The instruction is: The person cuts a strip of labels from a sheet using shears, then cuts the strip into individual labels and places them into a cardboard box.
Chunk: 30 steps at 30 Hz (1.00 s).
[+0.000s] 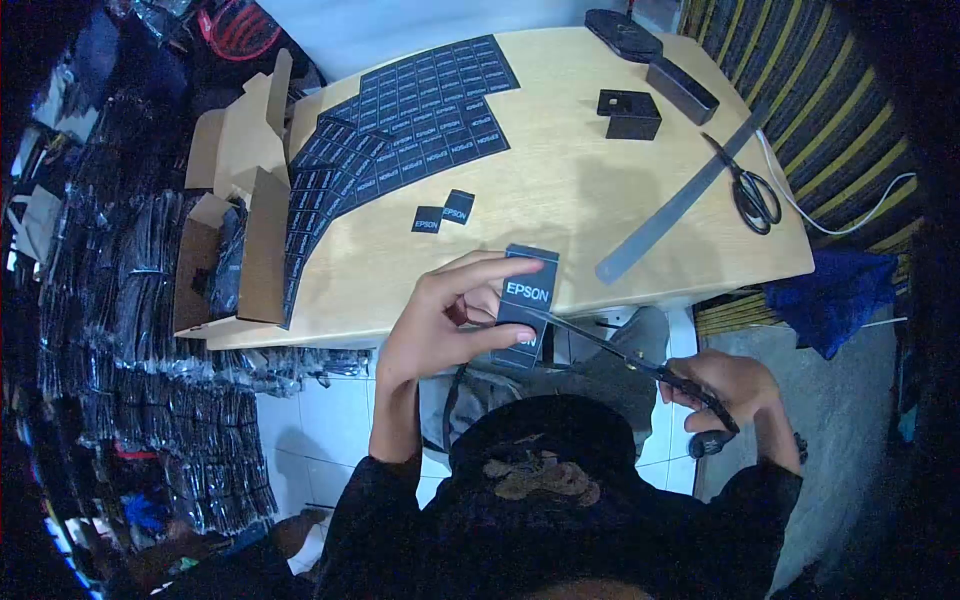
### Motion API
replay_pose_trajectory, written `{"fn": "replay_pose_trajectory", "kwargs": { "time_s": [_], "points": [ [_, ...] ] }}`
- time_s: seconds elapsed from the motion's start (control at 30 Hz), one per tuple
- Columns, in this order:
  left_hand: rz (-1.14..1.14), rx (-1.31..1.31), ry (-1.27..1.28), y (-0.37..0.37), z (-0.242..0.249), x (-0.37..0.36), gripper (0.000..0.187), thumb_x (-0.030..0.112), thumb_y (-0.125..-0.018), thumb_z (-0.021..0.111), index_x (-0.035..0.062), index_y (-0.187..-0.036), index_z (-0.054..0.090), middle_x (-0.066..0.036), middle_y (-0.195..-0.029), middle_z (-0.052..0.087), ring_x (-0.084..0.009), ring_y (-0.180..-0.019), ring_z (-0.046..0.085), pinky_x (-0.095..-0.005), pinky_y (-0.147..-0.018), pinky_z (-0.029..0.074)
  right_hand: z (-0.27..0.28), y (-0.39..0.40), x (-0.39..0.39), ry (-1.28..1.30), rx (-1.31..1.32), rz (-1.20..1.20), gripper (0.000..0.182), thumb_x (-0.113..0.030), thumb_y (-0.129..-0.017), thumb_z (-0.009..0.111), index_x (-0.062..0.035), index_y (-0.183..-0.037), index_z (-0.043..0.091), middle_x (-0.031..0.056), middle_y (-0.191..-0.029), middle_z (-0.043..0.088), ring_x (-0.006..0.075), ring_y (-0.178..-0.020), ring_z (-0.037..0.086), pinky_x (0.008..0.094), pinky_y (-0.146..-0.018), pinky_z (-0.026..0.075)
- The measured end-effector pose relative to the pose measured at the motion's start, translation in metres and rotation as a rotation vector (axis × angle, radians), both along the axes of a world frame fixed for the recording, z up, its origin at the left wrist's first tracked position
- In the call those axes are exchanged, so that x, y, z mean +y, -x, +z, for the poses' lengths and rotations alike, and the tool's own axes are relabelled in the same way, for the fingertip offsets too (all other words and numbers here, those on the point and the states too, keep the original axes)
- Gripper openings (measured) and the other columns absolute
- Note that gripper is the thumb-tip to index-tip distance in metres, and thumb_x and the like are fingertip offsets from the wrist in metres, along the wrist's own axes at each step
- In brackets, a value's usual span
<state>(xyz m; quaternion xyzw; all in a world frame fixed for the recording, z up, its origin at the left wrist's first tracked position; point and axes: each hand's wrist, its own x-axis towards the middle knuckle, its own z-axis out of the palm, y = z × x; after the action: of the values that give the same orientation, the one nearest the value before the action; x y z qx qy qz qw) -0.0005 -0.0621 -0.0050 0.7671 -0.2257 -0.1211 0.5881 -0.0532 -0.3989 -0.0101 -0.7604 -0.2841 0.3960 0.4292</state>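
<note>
My left hand (455, 315) pinches a small dark strip of EPSON labels (528, 291) upright in front of the table's near edge. In my right hand (722, 388) are black-handled scissors (640, 362), their blades reaching left to the strip between its two labels. The tips meet the strip just right of my left fingers. Two loose EPSON labels (426, 219) lie on the table beyond my left hand, one overlapping the other's edge.
Sheets of EPSON labels (430, 110) cover the table's (560, 130) back left. An open cardboard box (265, 245) stands at the left edge. To the right lie a grey ruler-like strip (680, 200), other scissors (752, 195) and black boxes (632, 116). Packed bundles (150, 260) fill the far left.
</note>
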Motion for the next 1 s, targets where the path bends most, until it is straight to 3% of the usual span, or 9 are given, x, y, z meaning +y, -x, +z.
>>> {"fn": "replay_pose_trajectory", "kwargs": {
  "time_s": [0.13, 0.23, 0.4, 0.5, 0.6, 0.67, 0.73, 0.97, 1.0],
  "points": [
    [-0.048, 0.115, 0.068, -0.001, -0.002, -0.002, 0.059, -0.007, -0.06, 0.077, 0.0034, -0.115, 0.058, -0.01, -0.115, 0.055, -0.0123, -0.092, 0.06, -0.0187, -0.071, 0.052, 0.008, -0.013, 0.008, 0.013, 0.047, 0.076, 0.051, -0.048, -0.072, 0.068, -0.0018, -0.089, 0.054, 0.0016, -0.064, 0.052, 0.0141, -0.056, 0.051, 0.0287, -0.051, 0.042],
    [-0.1, 0.038, 0.083, -0.004, -0.004, -0.002, 0.059, -0.005, -0.06, 0.078, 0.0043, -0.115, 0.059, -0.009, -0.111, 0.058, -0.011, -0.092, 0.06, -0.0174, -0.069, 0.051, 0.011, -0.018, 0.014, -0.013, 0.02, 0.078, 0.032, -0.031, -0.076, 0.069, -0.0037, -0.083, 0.053, 0.0052, -0.063, 0.054, 0.0196, -0.057, 0.054, 0.0335, -0.052, 0.04],
    [-0.108, 0.125, 0.076, -0.004, 0.0, -0.004, 0.058, 0.0, -0.063, 0.077, 0.0106, -0.117, 0.059, -0.009, -0.108, 0.06, -0.0123, -0.086, 0.061, -0.0208, -0.066, 0.05, 0.014, -0.023, 0.02, 0.012, 0.012, 0.112, 0.03, -0.029, -0.079, 0.067, -0.0035, -0.079, 0.052, 0.0055, -0.063, 0.055, 0.0192, -0.056, 0.055, 0.0333, -0.051, 0.04],
    [-0.137, 0.076, 0.086, -0.006, -0.006, -0.002, 0.058, 0.001, -0.062, 0.078, 0.01, -0.117, 0.059, -0.009, -0.11, 0.059, -0.0149, -0.092, 0.059, -0.0255, -0.076, 0.052, 0.014, -0.023, 0.021, 0.025, 0.013, 0.115, 0.031, -0.031, -0.08, 0.066, -0.0032, -0.078, 0.052, 0.0056, -0.062, 0.054, 0.0197, -0.056, 0.055, 0.0336, -0.051, 0.04],
    [-0.134, 0.115, 0.099, -0.006, -0.005, -0.002, 0.058, 0.0, -0.063, 0.077, 0.0094, -0.117, 0.059, -0.009, -0.111, 0.059, -0.0147, -0.093, 0.06, -0.0241, -0.074, 0.053, 0.016, -0.022, 0.026, -0.05, 0.011, 0.061, 0.034, -0.033, -0.081, 0.065, -0.0028, -0.078, 0.052, 0.0058, -0.062, 0.055, 0.0205, -0.055, 0.054, 0.034, -0.051, 0.04],
    [-0.139, 0.097, 0.094, -0.007, -0.006, -0.004, 0.057, -0.002, -0.063, 0.076, 0.0086, -0.117, 0.059, -0.01, -0.11, 0.058, -0.0145, -0.092, 0.06, -0.0226, -0.072, 0.054, 0.015, -0.024, 0.022, 0.052, 0.03, 0.09, 0.034, -0.034, -0.081, 0.065, -0.0028, -0.077, 0.052, 0.0065, -0.062, 0.055, 0.0208, -0.056, 0.055, 0.0341, -0.051, 0.04],
    [-0.136, 0.105, 0.143, -0.007, -0.007, -0.005, 0.057, -0.004, -0.062, 0.077, 0.0016, -0.115, 0.057, -0.01, -0.111, 0.059, -0.009, -0.085, 0.062, -0.0143, -0.064, 0.051, 0.012, -0.024, 0.022, 0.009, 0.01, 0.084, 0.033, -0.032, -0.081, 0.065, -0.0029, -0.077, 0.052, 0.0071, -0.061, 0.054, 0.0208, -0.056, 0.055, 0.0341, -0.051, 0.04],
    [-0.138, 0.133, 0.141, -0.009, -0.005, -0.003, 0.057, -0.005, -0.062, 0.077, 0.0014, -0.116, 0.057, -0.01, -0.111, 0.059, -0.0099, -0.087, 0.062, -0.0144, -0.064, 0.052, 0.018, -0.026, 0.024, 0.065, 0.002, 0.069, 0.032, -0.032, -0.08, 0.066, -0.0033, -0.077, 0.052, 0.0066, -0.06, 0.054, 0.0205, -0.054, 0.053, 0.0339, -0.051, 0.039],
    [-0.155, 0.113, 0.131, -0.01, -0.004, -0.002, 0.056, -0.004, -0.063, 0.076, 0.0042, -0.116, 0.058, -0.011, -0.112, 0.058, -0.0133, -0.089, 0.062, -0.0181, -0.069, 0.054, 0.018, -0.026, 0.025, 0.059, 0.003, 0.069, 0.033, -0.033, -0.08, 0.067, -0.0035, -0.076, 0.052, 0.0068, -0.06, 0.053, 0.0201, -0.054, 0.053, 0.034, -0.051, 0.039]
  ]
}}
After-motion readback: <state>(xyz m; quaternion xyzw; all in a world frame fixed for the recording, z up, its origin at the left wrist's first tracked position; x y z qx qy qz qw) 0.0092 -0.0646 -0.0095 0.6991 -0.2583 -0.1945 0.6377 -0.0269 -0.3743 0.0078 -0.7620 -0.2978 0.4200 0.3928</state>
